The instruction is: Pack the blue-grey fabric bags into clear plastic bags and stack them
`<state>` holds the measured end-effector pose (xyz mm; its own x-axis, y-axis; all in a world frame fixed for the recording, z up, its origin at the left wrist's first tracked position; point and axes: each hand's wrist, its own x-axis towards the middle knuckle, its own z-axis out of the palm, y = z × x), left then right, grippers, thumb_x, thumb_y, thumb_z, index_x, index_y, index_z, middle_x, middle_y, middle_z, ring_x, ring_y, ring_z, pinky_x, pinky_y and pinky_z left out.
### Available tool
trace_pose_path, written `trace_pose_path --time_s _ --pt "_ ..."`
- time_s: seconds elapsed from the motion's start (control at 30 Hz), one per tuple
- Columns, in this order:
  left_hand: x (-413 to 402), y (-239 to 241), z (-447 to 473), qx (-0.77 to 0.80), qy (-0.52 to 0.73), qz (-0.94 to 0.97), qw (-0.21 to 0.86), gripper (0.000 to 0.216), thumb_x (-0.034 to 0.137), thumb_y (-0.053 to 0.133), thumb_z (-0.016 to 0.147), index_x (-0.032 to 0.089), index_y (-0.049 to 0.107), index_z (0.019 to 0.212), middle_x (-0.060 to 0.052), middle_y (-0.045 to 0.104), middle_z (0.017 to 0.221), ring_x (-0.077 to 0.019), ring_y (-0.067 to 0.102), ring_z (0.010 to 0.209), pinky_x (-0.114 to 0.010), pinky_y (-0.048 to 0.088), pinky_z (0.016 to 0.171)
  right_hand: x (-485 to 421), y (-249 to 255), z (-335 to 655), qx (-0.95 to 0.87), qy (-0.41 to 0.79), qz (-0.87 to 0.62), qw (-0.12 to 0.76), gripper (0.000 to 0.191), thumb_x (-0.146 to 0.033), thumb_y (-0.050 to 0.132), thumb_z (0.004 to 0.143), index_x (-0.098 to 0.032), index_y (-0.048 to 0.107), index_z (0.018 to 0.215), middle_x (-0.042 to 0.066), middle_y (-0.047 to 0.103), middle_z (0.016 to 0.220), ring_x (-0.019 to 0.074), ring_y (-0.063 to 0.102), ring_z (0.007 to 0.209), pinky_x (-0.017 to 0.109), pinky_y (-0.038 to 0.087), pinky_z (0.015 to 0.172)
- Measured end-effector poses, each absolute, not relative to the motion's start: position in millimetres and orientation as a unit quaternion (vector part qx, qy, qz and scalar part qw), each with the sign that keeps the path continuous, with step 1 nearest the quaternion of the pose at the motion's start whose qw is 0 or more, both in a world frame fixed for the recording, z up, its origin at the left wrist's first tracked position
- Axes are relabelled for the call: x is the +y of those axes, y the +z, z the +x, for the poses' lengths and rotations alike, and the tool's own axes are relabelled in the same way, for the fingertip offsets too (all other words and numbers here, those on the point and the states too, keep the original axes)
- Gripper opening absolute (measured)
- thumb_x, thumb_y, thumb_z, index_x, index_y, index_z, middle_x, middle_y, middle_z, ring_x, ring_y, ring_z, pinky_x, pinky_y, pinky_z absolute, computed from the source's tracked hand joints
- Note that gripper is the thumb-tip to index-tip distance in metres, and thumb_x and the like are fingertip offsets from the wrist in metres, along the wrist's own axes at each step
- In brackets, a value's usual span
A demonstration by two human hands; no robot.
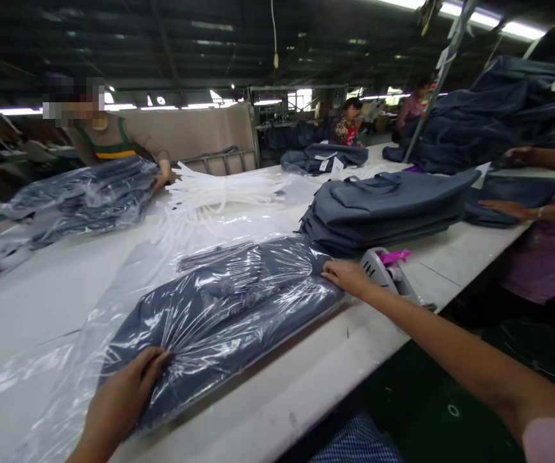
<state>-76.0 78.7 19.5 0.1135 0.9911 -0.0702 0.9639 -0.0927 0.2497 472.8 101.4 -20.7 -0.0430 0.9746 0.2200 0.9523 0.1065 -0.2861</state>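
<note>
A dark blue-grey bag [253, 302] in a transparent plastic sleeve lies flat on the white table near its front edge. My left hand [125, 392] pinches the plastic at the near left end, drawing creases that fan out from the fingertips. At the far right end, the fingers of my right hand [346, 276] are closed on the plastic. Loose film trails from the sleeve over the table at the left. Just beyond my right hand stands a white tape dispenser [386, 276] with a bit of pink on top.
Behind the dispenser is a stack of blue-grey bags [383, 209]. White strips [224, 193] lie in a heap at the table's middle. Across the table, a person holds plastic-wrapped bags [98, 193]. Another person's hands [513, 209] rest near bags at the right. A slanted pole [436, 90] rises there.
</note>
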Motion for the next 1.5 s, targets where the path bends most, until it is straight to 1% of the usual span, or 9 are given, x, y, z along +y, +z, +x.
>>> trace_pose_path --time_s 0.13,0.37,0.6,0.7,0.83,1.03,1.17,1.3,1.5 --pt "75.5 26.4 -69.5 0.666 0.058 0.74 0.077 0.046 0.065 0.037 0.091 0.03 0.066 0.098 -0.002 0.075 0.107 -0.0268 0.071 0.085 -0.031 0.048 0.063 99.9 -18.2 469.1 -0.722 0.039 -0.664 0.19 0.015 -0.04 0.055 0.094 -0.026 0.061 0.096 0.002 0.069 0.099 0.0184 0.062 0.083 0.027 0.039 0.067" --pt "89.7 23.5 -87.3 0.644 0.041 0.76 0.081 0.043 0.064 0.04 0.092 0.029 0.066 0.092 0.0 0.073 0.092 -0.0222 0.068 0.08 -0.028 0.044 0.064 111.6 -24.6 484.3 -0.724 0.112 -0.642 0.226 0.02 -0.042 0.055 0.092 -0.024 0.064 0.092 0.0 0.07 0.086 0.016 0.062 0.076 0.026 0.043 0.067" --pt "78.1 39.3 -73.7 0.561 0.05 0.808 -0.176 0.036 0.037 0.036 0.099 0.019 0.065 0.11 -0.012 0.07 0.103 -0.0295 0.063 0.1 -0.038 0.044 0.086 118.4 -33.4 488.0 -0.715 0.145 -0.638 0.249 0.024 -0.045 0.057 0.088 -0.023 0.065 0.089 0.0 0.071 0.082 0.0159 0.062 0.072 0.026 0.043 0.063" --pt "50.2 46.0 -48.8 0.599 0.091 0.761 -0.231 0.04 0.036 0.031 0.102 0.017 0.061 0.121 -0.013 0.07 0.108 -0.0283 0.065 0.097 -0.037 0.046 0.082 116.5 -32.6 486.9 -0.711 0.148 -0.639 0.252 0.025 -0.047 0.058 0.087 -0.023 0.065 0.089 0.001 0.071 0.082 0.017 0.061 0.072 0.027 0.042 0.062" --pt "9.7 31.1 -11.0 0.58 0.147 0.785 -0.16 0.036 0.04 0.038 0.102 0.022 0.064 0.119 -0.007 0.074 0.111 -0.0218 0.07 0.094 -0.03 0.051 0.078 116.6 -31.3 487.0 -0.712 0.155 -0.637 0.252 0.025 -0.047 0.059 0.087 -0.023 0.065 0.087 0.002 0.071 0.082 0.0175 0.061 0.072 0.028 0.041 0.063" --pt "9.9 -11.4 -7.4 0.513 0.138 0.84 -0.113 0.043 0.036 0.036 0.102 0.018 0.06 0.133 -0.01 0.064 0.136 -0.0264 0.058 0.127 -0.047 0.042 0.111 122.0 -26.7 490.6 -0.728 0.125 -0.635 0.226 0.026 -0.049 0.06 0.088 -0.024 0.067 0.085 0.001 0.07 0.079 0.0166 0.061 0.07 0.026 0.039 0.061" --pt "25.0 -22.9 -22.6 0.549 0.077 0.829 -0.076 0.051 0.045 0.036 0.099 0.025 0.051 0.144 -0.005 0.049 0.151 -0.0322 0.042 0.142 -0.057 0.039 0.113 120.4 -20.5 490.0 -0.741 0.011 -0.642 0.195 0.024 -0.047 0.061 0.091 -0.025 0.068 0.085 0.001 0.072 0.088 0.0176 0.064 0.078 0.026 0.038 0.064" --pt "33.7 -30.6 -32.4 0.547 0.025 0.836 -0.035 0.055 0.046 0.032 0.098 0.026 0.046 0.147 -0.004 0.045 0.154 -0.0306 0.038 0.144 -0.057 0.036 0.115 123.1 -13.2 491.9 -0.726 -0.036 -0.659 0.192 0.019 -0.041 0.06 0.093 -0.024 0.069 0.09 0.004 0.071 0.096 0.0194 0.065 0.088 0.026 0.041 0.07" --pt "43.7 -49.7 -45.9 0.522 0.007 0.852 -0.037 0.052 0.04 0.036 0.093 0.029 0.057 0.139 -0.002 0.048 0.151 -0.0305 0.04 0.143 -0.057 0.037 0.113 95.3 13.1 478.7 -0.696 -0.08 -0.67 0.245 0.03 -0.033 0.043 0.102 -0.022 0.068 0.114 0.009 0.07 0.113 0.0229 0.063 0.106 0.034 0.046 0.092"
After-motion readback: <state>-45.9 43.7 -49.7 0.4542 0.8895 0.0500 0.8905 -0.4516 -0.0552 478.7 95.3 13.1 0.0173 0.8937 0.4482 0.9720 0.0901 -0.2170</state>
